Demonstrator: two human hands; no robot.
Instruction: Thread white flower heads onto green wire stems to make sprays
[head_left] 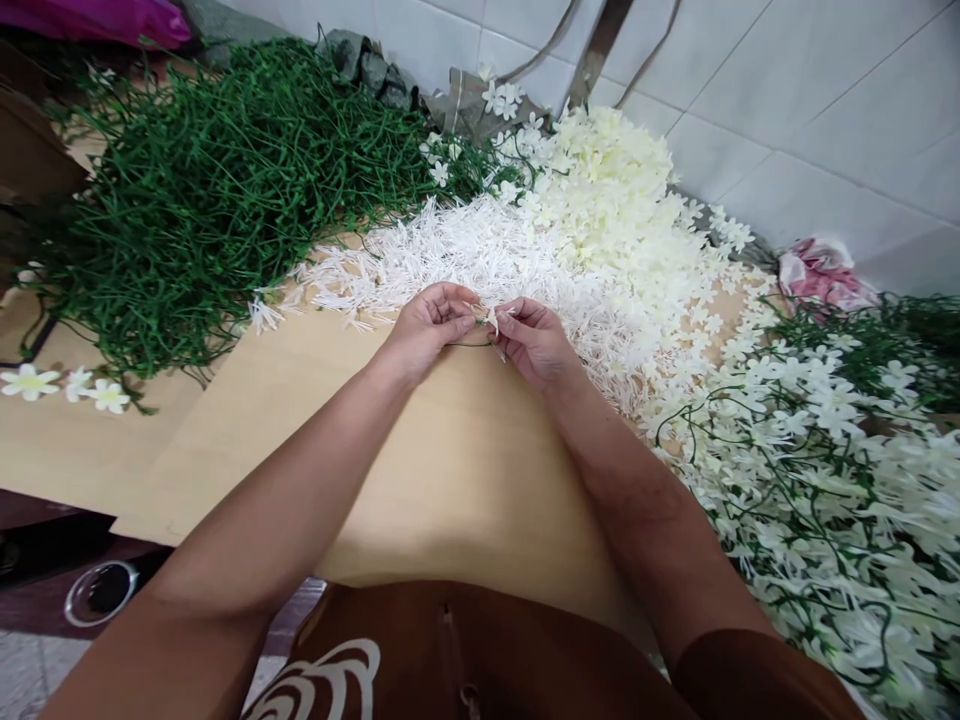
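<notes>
Over the cardboard, my two hands meet with the fingertips nearly touching. My left hand [431, 325] pinches a thin green plastic stem [471, 346], which curves below its fingers. A small white artificial flower [493, 318] sits between the fingertips, gripped by the thumb and fingers of my right hand [538, 345]. Fingers partly hide where flower and stem meet. Just beyond the hands lies a heap of thin white plastic flower pieces [450, 245]. Behind it on the right rises a pile of pale yellow-white petals [615, 190].
A big tangle of green stems [262, 170] fills the back left. Assembled white flowers on stems [810, 480] heap up at the right. Several loose flowers [105, 395] lie at the left on the cardboard [300, 440]. A tiled wall [810, 100] stands behind.
</notes>
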